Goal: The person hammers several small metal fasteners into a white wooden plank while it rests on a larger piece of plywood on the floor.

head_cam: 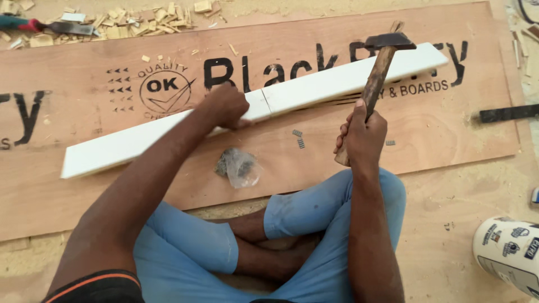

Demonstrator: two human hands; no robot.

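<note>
White strip (168, 132), long, flat, with one crosswise seam

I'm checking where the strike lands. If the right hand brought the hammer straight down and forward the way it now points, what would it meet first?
Probably the white board, just right of its joint, beside the left hand. The right hand holds the hammer raised above it; depth is uncertain.

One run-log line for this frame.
left hand: pressing white strip | right hand: hammer raised | staples on plywood board
</note>
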